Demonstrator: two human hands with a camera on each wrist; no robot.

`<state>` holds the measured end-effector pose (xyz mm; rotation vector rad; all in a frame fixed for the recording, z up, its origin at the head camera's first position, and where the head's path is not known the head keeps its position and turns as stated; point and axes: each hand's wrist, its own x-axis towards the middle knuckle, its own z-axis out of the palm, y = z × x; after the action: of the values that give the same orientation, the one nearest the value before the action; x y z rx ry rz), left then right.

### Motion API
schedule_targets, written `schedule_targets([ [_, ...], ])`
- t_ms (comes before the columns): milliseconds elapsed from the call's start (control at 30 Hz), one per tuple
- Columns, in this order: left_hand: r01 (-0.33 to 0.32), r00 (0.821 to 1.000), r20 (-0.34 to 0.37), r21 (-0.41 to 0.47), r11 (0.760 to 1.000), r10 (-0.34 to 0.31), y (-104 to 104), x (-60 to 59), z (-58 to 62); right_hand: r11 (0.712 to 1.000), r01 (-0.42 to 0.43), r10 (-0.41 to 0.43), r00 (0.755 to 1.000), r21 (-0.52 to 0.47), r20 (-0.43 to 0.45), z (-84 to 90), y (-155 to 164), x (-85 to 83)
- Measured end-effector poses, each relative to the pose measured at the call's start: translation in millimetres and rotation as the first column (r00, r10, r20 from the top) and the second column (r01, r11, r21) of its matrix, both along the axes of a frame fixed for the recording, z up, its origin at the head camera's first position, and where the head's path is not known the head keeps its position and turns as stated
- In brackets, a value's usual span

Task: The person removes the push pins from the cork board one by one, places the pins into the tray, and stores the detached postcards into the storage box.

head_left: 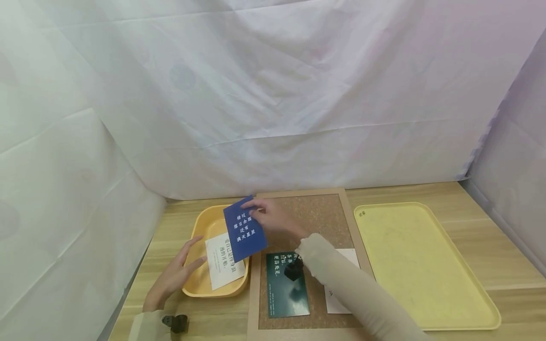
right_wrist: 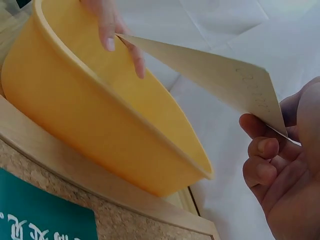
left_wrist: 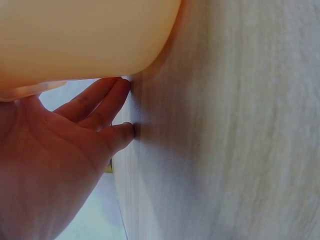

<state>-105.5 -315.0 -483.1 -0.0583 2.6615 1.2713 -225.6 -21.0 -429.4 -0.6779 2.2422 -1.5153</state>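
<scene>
The blue card (head_left: 244, 229) pinched by the right hand (head_left: 273, 216) carries four rows of white Chinese characters, too small to make out surely. Just below it, the white card (head_left: 224, 267) in the orange tub (head_left: 200, 279) bears dark Chinese lines, and the dark green card (head_left: 286, 284) near the wrist shows pale characters, equally unreadable.

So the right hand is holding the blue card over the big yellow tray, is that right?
Not quite. The right hand does hold the blue card, but over the orange tub on the left, not over the yellow tray. The head view shows it.
</scene>
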Motion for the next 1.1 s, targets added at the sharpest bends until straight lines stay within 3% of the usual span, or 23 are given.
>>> schedule_targets([
  [300, -0.011, 1.000, 0.026, -0.016, 1.000, 0.011, 1, -0.5, 0.7, 0.998, -0.039, 0.043, 0.997, 0.052, -0.067, 0.2, -16, 4.3],
  [800, -0.005, 1.000, 0.006, -0.028, 1.000, 0.005, 2, 1.8, 2.6, 0.995, -0.087, 0.091, 0.993, 0.053, -0.082, -2.7, -35, 12.7],
  [1100, -0.007, 1.000, -0.002, -0.024, 1.000, 0.007, 0, 0.5, -2.2, 0.995, -0.063, 0.069, 0.995, 0.084, -0.073, -7.1, -51, 18.1],
])
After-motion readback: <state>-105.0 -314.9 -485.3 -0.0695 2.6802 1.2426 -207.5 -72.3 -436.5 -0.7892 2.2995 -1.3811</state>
